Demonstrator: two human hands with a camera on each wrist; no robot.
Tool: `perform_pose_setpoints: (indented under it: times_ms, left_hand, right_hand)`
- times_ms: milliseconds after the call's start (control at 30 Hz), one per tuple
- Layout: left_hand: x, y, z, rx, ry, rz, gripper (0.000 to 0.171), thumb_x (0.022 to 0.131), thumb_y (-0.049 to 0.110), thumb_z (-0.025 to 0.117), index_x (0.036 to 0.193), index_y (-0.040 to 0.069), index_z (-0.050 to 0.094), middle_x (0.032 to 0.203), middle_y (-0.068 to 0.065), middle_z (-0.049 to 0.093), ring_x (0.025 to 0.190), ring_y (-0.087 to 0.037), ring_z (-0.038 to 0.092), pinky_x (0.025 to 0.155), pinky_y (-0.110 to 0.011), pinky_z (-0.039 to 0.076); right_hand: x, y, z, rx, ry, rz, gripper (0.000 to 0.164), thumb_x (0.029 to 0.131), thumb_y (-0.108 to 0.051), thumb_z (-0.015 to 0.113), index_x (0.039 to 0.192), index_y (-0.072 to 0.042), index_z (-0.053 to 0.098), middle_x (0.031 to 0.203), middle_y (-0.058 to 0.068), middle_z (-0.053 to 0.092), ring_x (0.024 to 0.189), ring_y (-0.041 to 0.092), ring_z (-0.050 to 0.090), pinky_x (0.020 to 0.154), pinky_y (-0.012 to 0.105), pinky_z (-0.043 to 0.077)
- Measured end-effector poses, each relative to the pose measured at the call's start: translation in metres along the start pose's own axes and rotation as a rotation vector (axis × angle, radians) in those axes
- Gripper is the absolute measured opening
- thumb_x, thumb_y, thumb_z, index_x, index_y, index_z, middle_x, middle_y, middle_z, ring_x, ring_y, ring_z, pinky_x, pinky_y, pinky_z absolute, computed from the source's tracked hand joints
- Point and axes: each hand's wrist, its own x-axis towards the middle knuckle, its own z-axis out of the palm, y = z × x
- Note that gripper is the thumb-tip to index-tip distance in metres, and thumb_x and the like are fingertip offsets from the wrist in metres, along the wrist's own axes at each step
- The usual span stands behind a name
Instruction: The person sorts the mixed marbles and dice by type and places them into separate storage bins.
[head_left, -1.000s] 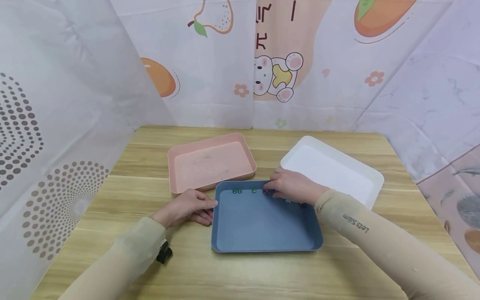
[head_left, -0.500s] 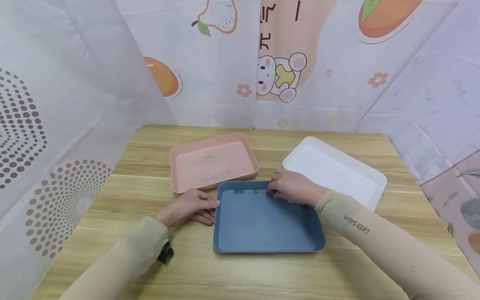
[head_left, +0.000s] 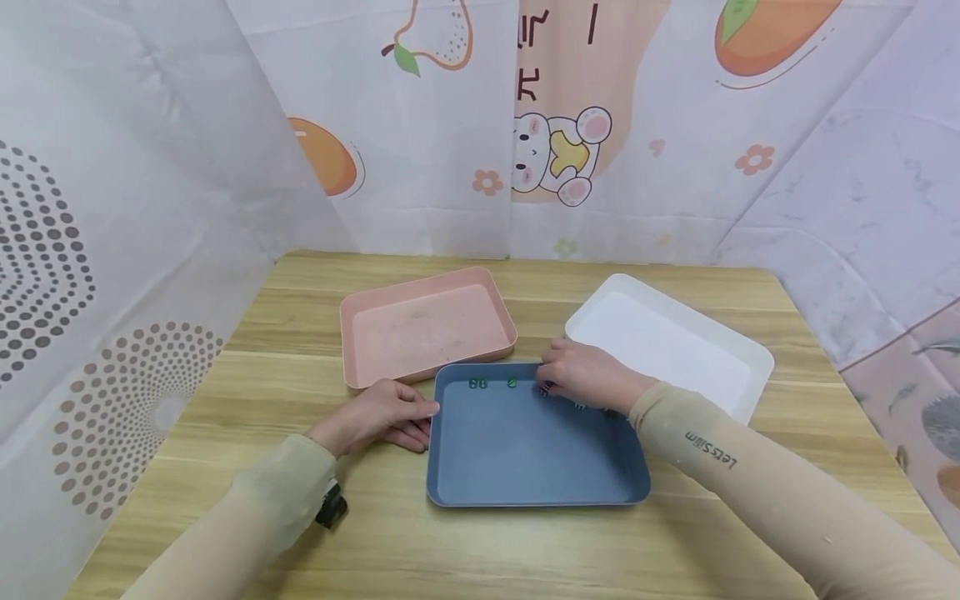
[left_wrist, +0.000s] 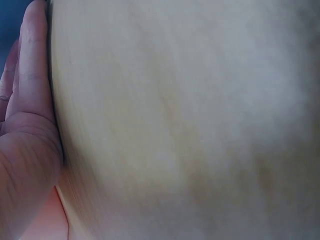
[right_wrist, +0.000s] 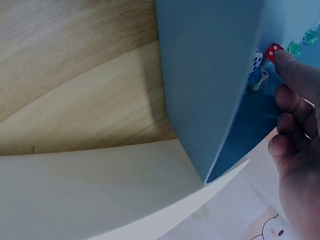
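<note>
A blue tray [head_left: 536, 450] lies at the front middle of the table. My right hand [head_left: 585, 372] is inside its far side and pinches a red die [right_wrist: 273, 52] with white pips at its fingertips. Left of that die sit green dice [head_left: 477, 383] along the far wall, with another green die [head_left: 512, 382] nearer the hand. White dice [right_wrist: 260, 79] with blue pips lie close to the tray wall, partly hidden under the right hand in the head view. My left hand [head_left: 375, 414] rests at the tray's left side, its thumb on the rim and its fairly straight fingers [left_wrist: 34, 65] along the outside.
Behind the blue tray to the left stands a pink tray [head_left: 427, 329]. A white tray [head_left: 667, 342] sits at the back right, partly behind the right forearm. All stand on a wooden table [head_left: 525, 550], with a printed curtain [head_left: 435, 142] behind it.
The red die has shifted slightly to the right along the far side of the blue tray, with my right hand's fingers. The left hand stays at the rim.
</note>
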Motion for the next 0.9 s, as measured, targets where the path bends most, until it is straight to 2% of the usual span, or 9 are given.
perform_pose_setpoints:
  times_ms: [267, 633, 900]
  left_hand:
    - [-0.0003, 0.0002, 0.0006, -0.011, 0.005, -0.002, 0.035, 0.096, 0.026, 0.074, 0.108, -0.007, 0.072, 0.090, -0.017, 0.075, 0.076, -0.023, 0.075, 0.079, -0.043, 0.065]
    - [-0.0016, 0.0002, 0.0013, -0.010, 0.002, -0.019, 0.033, 0.097, 0.025, 0.073, 0.108, -0.006, 0.072, 0.090, -0.017, 0.075, 0.076, -0.023, 0.075, 0.080, -0.043, 0.065]
    - [-0.0019, 0.0008, 0.0010, -0.003, 0.006, -0.002, 0.035, 0.097, 0.026, 0.073, 0.108, -0.007, 0.071, 0.088, -0.017, 0.075, 0.075, -0.023, 0.075, 0.078, -0.043, 0.065]
  right_hand:
    - [0.0018, 0.0013, 0.0011, -0.007, -0.014, 0.000, 0.010, 0.084, -0.015, 0.085, 0.091, -0.018, 0.079, 0.082, -0.004, 0.064, 0.078, 0.015, 0.048, 0.067, 0.027, 0.050]
    - [0.0010, 0.0042, 0.0012, 0.010, -0.037, -0.015, 0.006, 0.087, -0.016, 0.083, 0.090, -0.017, 0.077, 0.082, -0.004, 0.063, 0.079, 0.015, 0.050, 0.069, 0.028, 0.052]
    - [-0.0021, 0.0072, -0.0056, 0.053, 0.007, -0.058, 0.009, 0.085, -0.014, 0.084, 0.091, -0.015, 0.077, 0.083, -0.004, 0.066, 0.082, 0.015, 0.056, 0.073, 0.028, 0.056]
